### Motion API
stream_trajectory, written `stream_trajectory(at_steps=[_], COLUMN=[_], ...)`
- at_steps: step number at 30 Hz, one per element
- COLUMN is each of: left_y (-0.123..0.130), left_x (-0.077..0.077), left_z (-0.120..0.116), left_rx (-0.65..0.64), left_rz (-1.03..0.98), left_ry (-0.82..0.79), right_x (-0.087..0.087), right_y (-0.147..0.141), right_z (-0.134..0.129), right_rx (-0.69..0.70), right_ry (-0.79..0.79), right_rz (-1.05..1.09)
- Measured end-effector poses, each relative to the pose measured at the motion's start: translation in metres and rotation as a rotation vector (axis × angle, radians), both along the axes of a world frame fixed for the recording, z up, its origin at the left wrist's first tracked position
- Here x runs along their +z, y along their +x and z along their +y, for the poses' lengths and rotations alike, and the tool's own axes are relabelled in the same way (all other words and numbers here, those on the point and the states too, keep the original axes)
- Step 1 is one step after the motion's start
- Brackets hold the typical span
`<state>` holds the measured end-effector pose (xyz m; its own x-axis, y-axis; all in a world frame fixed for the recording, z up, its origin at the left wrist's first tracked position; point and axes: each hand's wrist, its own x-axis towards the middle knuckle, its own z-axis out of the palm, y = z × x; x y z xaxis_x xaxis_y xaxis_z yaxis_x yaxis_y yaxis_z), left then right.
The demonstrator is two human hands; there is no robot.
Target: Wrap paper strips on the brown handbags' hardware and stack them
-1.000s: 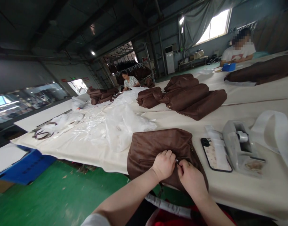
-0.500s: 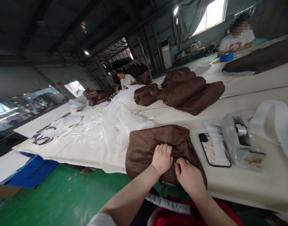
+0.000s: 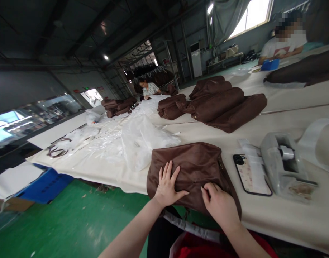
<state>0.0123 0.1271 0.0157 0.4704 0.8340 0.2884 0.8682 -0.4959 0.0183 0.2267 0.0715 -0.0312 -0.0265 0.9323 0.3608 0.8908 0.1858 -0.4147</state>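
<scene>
A brown leather-like handbag point(image 3: 194, 157) lies at the near edge of the table, with a slit like a zipper line across its upper side. My left hand point(image 3: 167, 188) rests flat on its left part, fingers spread. On the right part, my right hand point(image 3: 219, 202) has its fingers curled in and thumb close to the forefinger, by the slit's right end. Whatever it may pinch is hidden. Below the bag, a strap in pale wrapping point(image 3: 191, 226) hangs over the edge near my lap.
Right of the bag lie a phone point(image 3: 257, 182) and a tape dispenser point(image 3: 282, 157) with a loose white band. Clear plastic bags point(image 3: 140, 139) spread to the left. Several stuffed brown bags point(image 3: 220, 104) stand behind. Two people sit farther off. A blue crate point(image 3: 46, 184) stands on the green floor.
My left hand has moved left from beside my right hand and opened out flat on the handbag. My right hand stays near the slit. The view has shifted a little.
</scene>
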Motion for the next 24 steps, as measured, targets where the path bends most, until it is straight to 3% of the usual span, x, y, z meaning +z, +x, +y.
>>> stream_trajectory(at_steps=[4,9,13,18,24], left_y=[-0.011,-0.010,-0.014,-0.022,-0.027], left_x=[-0.009,-0.016,-0.014,-0.006,-0.006], left_z=[0.011,0.018,0.018,0.022,0.024], left_rx=[-0.034,-0.035,-0.052,-0.119,-0.150], left_rz=[0.003,-0.041,-0.079,-0.110,-0.116], left_ry=[-0.093,-0.156,-0.211,-0.282,-0.294], right_x=[0.002,0.015,0.030,0.049,0.061], right_y=[-0.004,-0.011,-0.013,-0.012,-0.008], right_z=[0.002,0.018,0.026,0.035,0.044], right_rx=[0.154,0.254,0.296,0.462,0.591], right_ry=[0.114,0.112,0.091,0.097,0.040], right_rz=[-0.042,-0.350,-0.544,-0.740,-0.859])
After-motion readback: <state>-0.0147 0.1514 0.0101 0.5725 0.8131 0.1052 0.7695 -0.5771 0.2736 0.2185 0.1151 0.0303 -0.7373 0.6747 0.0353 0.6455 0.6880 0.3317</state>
